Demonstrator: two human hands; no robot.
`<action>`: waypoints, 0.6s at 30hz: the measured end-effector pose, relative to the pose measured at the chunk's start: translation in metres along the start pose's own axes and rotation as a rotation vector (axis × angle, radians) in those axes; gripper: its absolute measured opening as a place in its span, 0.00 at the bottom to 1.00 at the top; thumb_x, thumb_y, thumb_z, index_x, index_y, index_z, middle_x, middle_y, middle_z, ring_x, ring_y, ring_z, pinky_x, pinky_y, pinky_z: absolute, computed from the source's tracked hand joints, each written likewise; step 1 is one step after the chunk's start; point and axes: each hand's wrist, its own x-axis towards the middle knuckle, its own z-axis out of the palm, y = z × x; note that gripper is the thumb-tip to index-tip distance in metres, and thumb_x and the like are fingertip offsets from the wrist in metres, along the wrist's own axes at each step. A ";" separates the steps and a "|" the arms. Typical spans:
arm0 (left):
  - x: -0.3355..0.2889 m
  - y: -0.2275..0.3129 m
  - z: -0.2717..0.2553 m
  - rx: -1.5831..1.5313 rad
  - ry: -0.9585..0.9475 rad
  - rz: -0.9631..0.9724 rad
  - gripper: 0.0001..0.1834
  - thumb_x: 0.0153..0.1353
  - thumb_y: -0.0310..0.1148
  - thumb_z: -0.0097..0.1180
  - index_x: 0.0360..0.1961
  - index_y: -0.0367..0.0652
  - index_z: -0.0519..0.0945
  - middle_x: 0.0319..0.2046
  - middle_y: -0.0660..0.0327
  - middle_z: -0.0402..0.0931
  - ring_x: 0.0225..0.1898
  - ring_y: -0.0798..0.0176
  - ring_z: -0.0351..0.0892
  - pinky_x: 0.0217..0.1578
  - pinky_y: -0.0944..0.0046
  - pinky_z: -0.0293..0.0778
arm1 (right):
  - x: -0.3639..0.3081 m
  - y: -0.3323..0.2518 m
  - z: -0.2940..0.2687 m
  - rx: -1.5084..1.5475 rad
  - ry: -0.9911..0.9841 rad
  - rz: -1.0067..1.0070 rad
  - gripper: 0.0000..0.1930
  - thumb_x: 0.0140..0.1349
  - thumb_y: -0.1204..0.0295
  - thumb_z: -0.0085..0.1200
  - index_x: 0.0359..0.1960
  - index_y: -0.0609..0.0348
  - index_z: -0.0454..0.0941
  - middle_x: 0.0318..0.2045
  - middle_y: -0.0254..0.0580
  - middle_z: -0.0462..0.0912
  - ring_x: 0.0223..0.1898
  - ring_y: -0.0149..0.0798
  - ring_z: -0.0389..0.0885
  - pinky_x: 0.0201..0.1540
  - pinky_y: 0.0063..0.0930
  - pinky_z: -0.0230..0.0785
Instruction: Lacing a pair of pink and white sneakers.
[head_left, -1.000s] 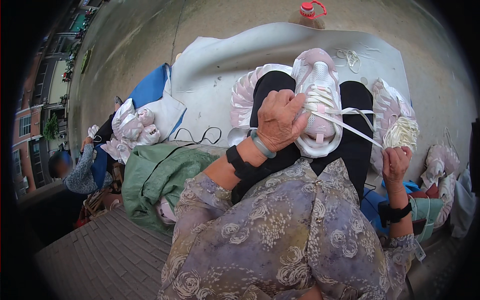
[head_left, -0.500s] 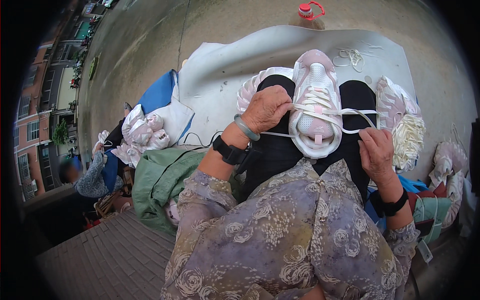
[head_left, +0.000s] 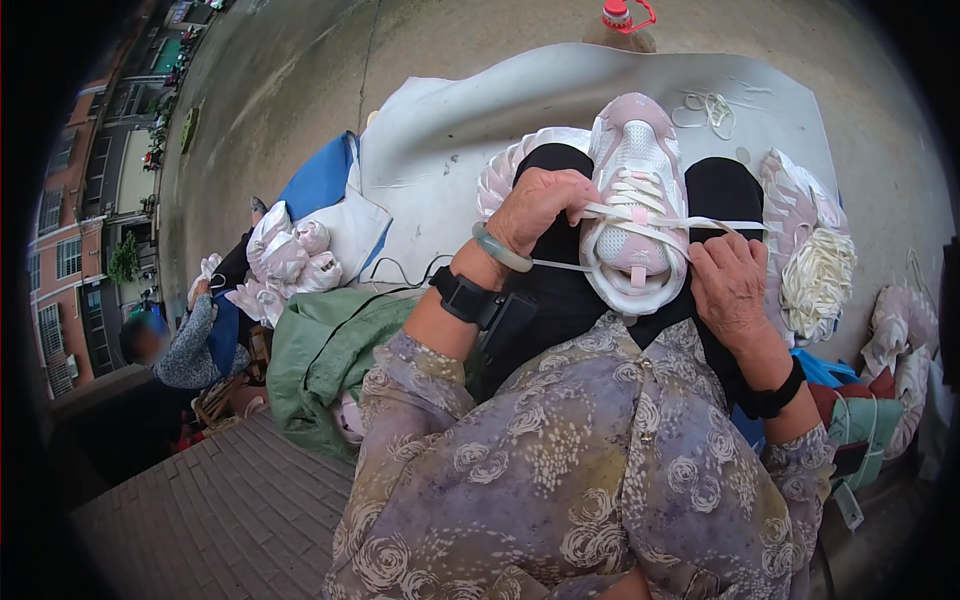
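A white and pink sneaker (head_left: pixel 638 160) rests between my knees, its toe pointing away from me. Flat white shoelace (head_left: pixel 655 222) crosses its tongue and runs out to both sides. At the sneaker's left, my left hand (head_left: pixel 543 208) pinches one part of the lace between thumb and fingers. On the other side my right hand (head_left: pixel 730 285) is closed on the lace close to the collar, knuckles up; its fingertips are partly hidden. One lace end stretches right, past my right hand over the dark trouser leg.
A pale sheet (head_left: pixel 450 130) lies ahead, with loose laces (head_left: pixel 712 112) on it. More sneakers (head_left: pixel 790 195) and a lace bundle (head_left: pixel 818 280) sit at right. Left are a green cloth bag (head_left: pixel 310 370), wrapped shoes (head_left: pixel 290 255) and another person (head_left: pixel 195 345). A red-capped jug (head_left: pixel 620 30) stands beyond.
My right hand has moved in toward the sneaker and up, its fingers now curled on the lace beside the collar. The left hand keeps its pinch and has shifted slightly.
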 end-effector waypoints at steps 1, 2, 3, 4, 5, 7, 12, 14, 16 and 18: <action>0.000 0.001 0.000 -0.006 -0.009 0.002 0.13 0.57 0.33 0.50 0.27 0.32 0.79 0.26 0.62 0.74 0.26 0.71 0.68 0.31 0.72 0.66 | -0.003 0.002 0.000 0.003 -0.011 -0.007 0.12 0.45 0.77 0.51 0.35 0.57 0.73 0.26 0.35 0.69 0.35 0.38 0.70 0.40 0.37 0.55; 0.001 0.001 0.001 0.086 0.030 -0.081 0.15 0.58 0.35 0.50 0.26 0.32 0.79 0.25 0.62 0.73 0.26 0.72 0.68 0.31 0.73 0.64 | -0.006 0.004 -0.001 0.010 -0.013 -0.011 0.12 0.45 0.77 0.51 0.35 0.57 0.73 0.26 0.35 0.69 0.35 0.38 0.70 0.40 0.37 0.55; 0.001 0.002 0.001 0.176 0.072 -0.172 0.17 0.59 0.38 0.49 0.24 0.32 0.79 0.25 0.62 0.73 0.26 0.72 0.67 0.31 0.73 0.63 | -0.010 0.008 -0.002 -0.001 0.018 -0.041 0.13 0.45 0.78 0.51 0.36 0.58 0.74 0.24 0.35 0.69 0.32 0.38 0.70 0.39 0.37 0.56; 0.001 0.001 0.003 0.180 0.067 -0.168 0.17 0.59 0.38 0.49 0.24 0.32 0.79 0.25 0.62 0.73 0.26 0.72 0.67 0.31 0.73 0.63 | -0.014 0.011 -0.003 -0.016 0.037 -0.054 0.14 0.45 0.79 0.50 0.37 0.59 0.74 0.22 0.35 0.69 0.30 0.38 0.71 0.37 0.37 0.57; 0.001 0.000 0.006 0.112 0.101 -0.153 0.17 0.59 0.38 0.48 0.25 0.33 0.79 0.25 0.63 0.72 0.26 0.72 0.67 0.32 0.73 0.63 | -0.019 0.015 -0.006 -0.008 0.047 -0.068 0.14 0.45 0.79 0.50 0.37 0.59 0.74 0.22 0.35 0.69 0.30 0.38 0.71 0.37 0.37 0.57; 0.001 -0.002 0.009 0.041 0.137 -0.139 0.17 0.60 0.39 0.48 0.25 0.35 0.79 0.24 0.63 0.72 0.27 0.72 0.66 0.33 0.72 0.62 | -0.034 0.027 -0.014 -0.032 0.048 -0.047 0.17 0.45 0.81 0.49 0.41 0.61 0.74 0.21 0.35 0.70 0.25 0.38 0.71 0.35 0.36 0.58; 0.003 -0.011 0.008 0.284 0.115 0.007 0.19 0.63 0.43 0.45 0.29 0.37 0.78 0.29 0.65 0.72 0.30 0.71 0.66 0.38 0.70 0.65 | -0.074 0.056 -0.035 -0.079 0.174 0.052 0.19 0.46 0.82 0.49 0.44 0.63 0.74 0.25 0.38 0.75 0.27 0.39 0.74 0.35 0.35 0.59; 0.002 -0.014 0.008 0.284 0.128 0.027 0.18 0.63 0.41 0.45 0.29 0.37 0.78 0.30 0.65 0.72 0.31 0.71 0.67 0.39 0.69 0.65 | -0.081 0.056 -0.036 -0.083 0.166 0.085 0.19 0.46 0.82 0.49 0.44 0.63 0.74 0.28 0.39 0.77 0.30 0.40 0.75 0.35 0.35 0.60; 0.002 -0.015 0.012 0.287 0.127 0.045 0.17 0.63 0.40 0.46 0.29 0.36 0.78 0.32 0.64 0.72 0.31 0.70 0.67 0.39 0.69 0.65 | -0.079 0.046 -0.034 0.155 0.038 -0.021 0.19 0.46 0.82 0.49 0.43 0.64 0.74 0.31 0.43 0.77 0.35 0.44 0.75 0.38 0.36 0.61; 0.000 -0.014 0.021 0.401 0.204 0.218 0.13 0.62 0.35 0.48 0.28 0.36 0.77 0.32 0.64 0.71 0.34 0.71 0.68 0.40 0.68 0.66 | -0.067 0.031 -0.032 0.325 0.070 0.055 0.20 0.41 0.77 0.55 0.42 0.64 0.73 0.37 0.49 0.76 0.39 0.50 0.73 0.43 0.39 0.63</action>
